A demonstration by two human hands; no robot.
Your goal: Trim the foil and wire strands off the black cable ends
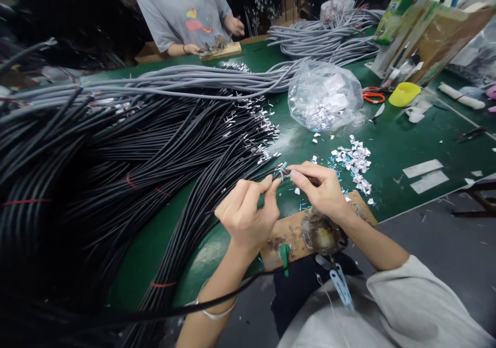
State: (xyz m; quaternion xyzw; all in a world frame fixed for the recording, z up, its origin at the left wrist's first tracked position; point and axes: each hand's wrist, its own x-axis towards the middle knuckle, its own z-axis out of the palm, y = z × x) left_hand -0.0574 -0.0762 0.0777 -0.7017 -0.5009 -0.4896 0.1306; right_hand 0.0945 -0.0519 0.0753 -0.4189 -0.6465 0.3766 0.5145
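Observation:
Thin coloured wires (281,169) fan out between my two hands, at the end of a black cable. My left hand (251,208) pinches the cable end just below and left of the wires. From the right, my right hand (318,187) has its thumb and fingers closed at the wires, with a dark, slim object partly hidden under its palm. Below the hands lies a wooden board (287,234) with a worn metal fixture (320,232) on it. Bundles of black cable (194,214) with stripped ends stretch out to the left.
Grey cables (174,79) run across behind the black ones. A plastic bag of foil scraps (325,97), a foil pile (354,162), orange-handled scissors (374,95) and yellow tape (404,94) lie to the right. Across the table, another person (186,15) sits at a small board.

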